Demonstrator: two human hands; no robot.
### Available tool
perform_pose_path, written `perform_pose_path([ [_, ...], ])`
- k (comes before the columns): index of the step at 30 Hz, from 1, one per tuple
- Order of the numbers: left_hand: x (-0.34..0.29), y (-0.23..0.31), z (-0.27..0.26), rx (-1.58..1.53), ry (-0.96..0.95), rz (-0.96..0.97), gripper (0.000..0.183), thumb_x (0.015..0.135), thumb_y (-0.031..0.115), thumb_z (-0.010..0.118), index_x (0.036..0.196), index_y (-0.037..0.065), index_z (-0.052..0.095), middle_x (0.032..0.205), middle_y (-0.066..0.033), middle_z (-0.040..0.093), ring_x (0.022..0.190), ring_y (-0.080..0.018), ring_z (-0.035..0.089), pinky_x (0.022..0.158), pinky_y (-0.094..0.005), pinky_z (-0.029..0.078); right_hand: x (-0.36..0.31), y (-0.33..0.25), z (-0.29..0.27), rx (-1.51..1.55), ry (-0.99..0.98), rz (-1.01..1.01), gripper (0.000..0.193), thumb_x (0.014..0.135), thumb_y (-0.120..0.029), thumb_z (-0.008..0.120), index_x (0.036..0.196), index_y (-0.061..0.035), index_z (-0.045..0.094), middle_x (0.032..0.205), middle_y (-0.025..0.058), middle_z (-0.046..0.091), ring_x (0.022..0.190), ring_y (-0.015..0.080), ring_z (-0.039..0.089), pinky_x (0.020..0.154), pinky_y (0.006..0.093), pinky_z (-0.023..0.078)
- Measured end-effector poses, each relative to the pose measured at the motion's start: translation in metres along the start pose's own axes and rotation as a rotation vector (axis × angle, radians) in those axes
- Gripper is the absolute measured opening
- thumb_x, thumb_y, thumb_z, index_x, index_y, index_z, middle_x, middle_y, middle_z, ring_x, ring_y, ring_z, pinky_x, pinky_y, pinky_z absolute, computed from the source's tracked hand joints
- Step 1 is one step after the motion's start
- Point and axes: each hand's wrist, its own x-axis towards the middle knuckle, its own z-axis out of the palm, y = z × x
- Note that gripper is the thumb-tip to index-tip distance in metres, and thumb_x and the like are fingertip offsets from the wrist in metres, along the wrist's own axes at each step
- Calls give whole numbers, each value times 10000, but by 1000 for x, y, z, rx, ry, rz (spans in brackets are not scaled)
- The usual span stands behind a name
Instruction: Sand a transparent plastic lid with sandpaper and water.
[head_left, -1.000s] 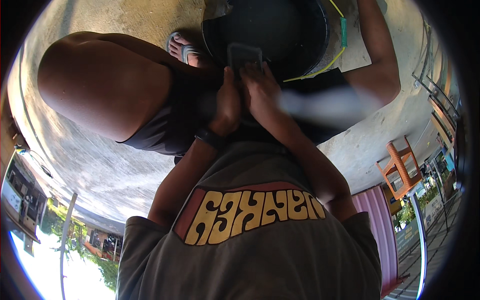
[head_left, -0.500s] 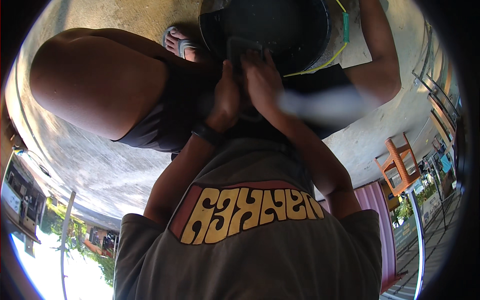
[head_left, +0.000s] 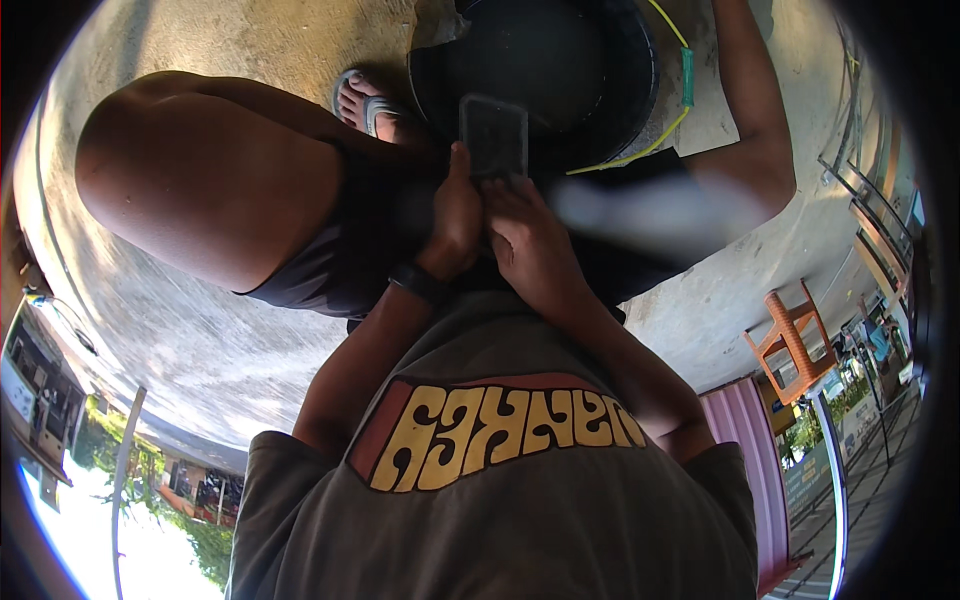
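Observation:
My left hand [head_left: 460,215], with a dark band at the wrist, grips the left side of a dark rectangular slab [head_left: 495,130], its thumb pointing up along the edge. The slab has rounded corners and a paler rim; its exact kind is not plain. At its lower end lies my right hand [head_left: 528,230], fingers stretched forward and touching the surface. Anything thin under those fingers is hidden. Just beyond the slab stands a black bucket [head_left: 632,65] with murky dark liquid in it; the slab's far end overlaps its near rim in view.
A yellow cord handle [head_left: 655,152] with a green grip [head_left: 687,78] curves round the bucket's right side. My sandalled foot [head_left: 372,105] is left of it. My bent legs flank the bucket on the concrete floor [head_left: 240,360]. An orange-brown stool [head_left: 795,340] stands at right.
My right hand has slid down along the slab toward me, uncovering its far part. The slab shows lower in view, and my left hand keeps its grip.

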Motion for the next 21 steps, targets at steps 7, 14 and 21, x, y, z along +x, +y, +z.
perform_pose_path([
  [7, -7, 6, 0, 42, -35, -158, 578, 1095, 509, 319, 1275, 25, 579, 1124, -80, 656, 1011, -186, 651, 910, -343, 520, 23, 17, 3, -6, 79, 32, 276, 877, -4, 604, 1145, -7, 673, 1233, 178, 670, 1218, 353, 606, 1141, 503, 391],
  [14, -7, 3, 0, -21, -70, -23, 715, 1063, 605, 318, 1253, -25, 599, 1137, -137, 671, 1002, -209, 664, 888, -327, 529, 33, 27, 1, -38, 215, -48, 233, 873, -13, 615, 1098, -7, 675, 1169, 181, 689, 1155, 351, 641, 1097, 473, 447],
  [21, -6, 5, 0, 61, -15, 13, 700, 1076, 576, 280, 1287, -30, 559, 1168, -159, 658, 1046, -235, 657, 925, -377, 535, -4, 6, 2, 40, 127, -19, 291, 892, -16, 622, 1176, -40, 681, 1206, 154, 692, 1192, 317, 638, 1100, 440, 459],
])
